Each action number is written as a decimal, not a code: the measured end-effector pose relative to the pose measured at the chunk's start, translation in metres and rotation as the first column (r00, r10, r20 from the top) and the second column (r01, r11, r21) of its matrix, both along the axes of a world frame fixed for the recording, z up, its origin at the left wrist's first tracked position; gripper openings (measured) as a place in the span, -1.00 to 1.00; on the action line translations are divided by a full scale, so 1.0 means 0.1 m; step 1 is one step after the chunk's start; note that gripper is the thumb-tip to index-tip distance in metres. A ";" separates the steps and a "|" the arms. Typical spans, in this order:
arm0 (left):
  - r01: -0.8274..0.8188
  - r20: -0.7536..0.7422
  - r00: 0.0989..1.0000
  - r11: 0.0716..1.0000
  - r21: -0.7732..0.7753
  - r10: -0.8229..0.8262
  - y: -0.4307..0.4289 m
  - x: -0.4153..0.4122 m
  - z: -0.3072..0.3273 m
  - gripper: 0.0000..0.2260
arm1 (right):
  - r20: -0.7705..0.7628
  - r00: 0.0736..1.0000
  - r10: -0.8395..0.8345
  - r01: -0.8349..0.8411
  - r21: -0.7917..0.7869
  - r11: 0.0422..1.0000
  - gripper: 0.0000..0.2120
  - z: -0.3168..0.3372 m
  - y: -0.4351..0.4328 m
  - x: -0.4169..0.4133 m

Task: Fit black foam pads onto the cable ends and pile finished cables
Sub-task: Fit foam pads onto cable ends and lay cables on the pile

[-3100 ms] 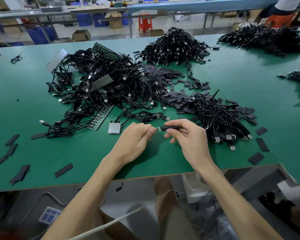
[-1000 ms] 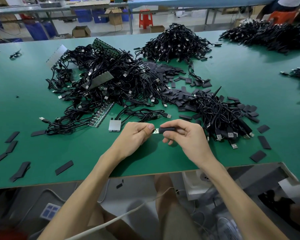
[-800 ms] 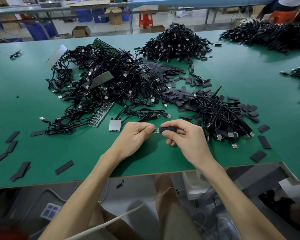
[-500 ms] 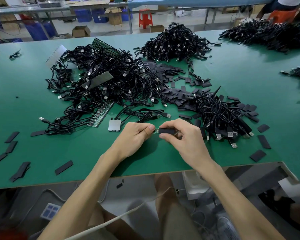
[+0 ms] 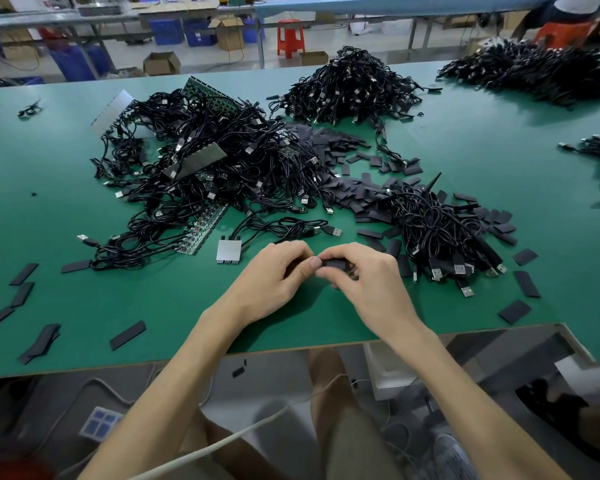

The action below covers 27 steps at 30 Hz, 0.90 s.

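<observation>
I'm pinching the black foam pad [image 5: 334,263] between my right hand [image 5: 364,278] fingers, closed on it, just above the green table [image 5: 499,133] near its front edge. My left hand [image 5: 274,275] is closing on the cable end, thumb butting the pad; the connector itself is hidden. To do this well I'm keeping pad and plug in line, pushing straight, not twisting. Likely finished pile [image 5: 440,233] is lying just right.

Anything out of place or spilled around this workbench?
Yes. One black foam pad lies on the floor below the green table's front edge, apparently dropped. More pads lie scattered loose at the near left, apart from the main heap.
</observation>
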<state>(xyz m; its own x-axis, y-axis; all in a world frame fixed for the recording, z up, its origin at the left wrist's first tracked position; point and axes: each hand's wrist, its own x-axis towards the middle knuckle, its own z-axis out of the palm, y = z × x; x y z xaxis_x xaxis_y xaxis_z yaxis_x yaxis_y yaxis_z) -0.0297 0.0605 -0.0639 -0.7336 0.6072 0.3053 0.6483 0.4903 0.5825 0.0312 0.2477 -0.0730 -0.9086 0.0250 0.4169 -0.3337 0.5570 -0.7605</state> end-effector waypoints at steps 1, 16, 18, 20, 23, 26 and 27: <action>-0.008 -0.004 1.000 0.999 0.036 0.008 0.00 0.00 0.00 -0.77 | 0.031 0.999 -0.015 0.016 -0.046 0.999 -0.84 0.00 0.01 -0.01; -0.050 -0.302 0.951 0.996 0.074 0.070 -0.02 0.08 0.02 -0.86 | 0.194 0.980 0.038 0.008 -0.229 0.973 -0.88 0.00 0.08 -0.05; -0.047 -0.299 0.951 0.994 0.096 0.074 -0.02 0.08 0.03 -0.85 | 0.180 0.983 0.032 0.000 -0.176 0.984 -0.88 0.00 0.06 -0.06; -0.041 -0.298 0.952 0.994 0.098 0.068 -0.01 0.09 0.03 -0.84 | 0.164 0.986 0.025 -0.001 -0.143 0.990 -0.86 0.00 0.07 -0.06; -0.035 -0.292 0.954 0.993 0.109 0.065 -0.01 0.08 0.03 -0.88 | 0.176 0.984 0.025 0.002 -0.151 0.988 -0.88 0.01 0.09 -0.06; -0.029 -0.287 0.956 0.993 0.114 0.061 -0.02 0.06 0.00 -0.90 | 0.169 0.985 0.018 0.009 -0.157 0.988 -0.89 0.01 0.09 -0.06; -0.025 -0.292 0.955 0.994 0.106 0.055 -0.02 0.07 0.00 -0.90 | 0.167 0.986 0.014 0.013 -0.161 0.987 -0.90 0.01 0.08 -0.06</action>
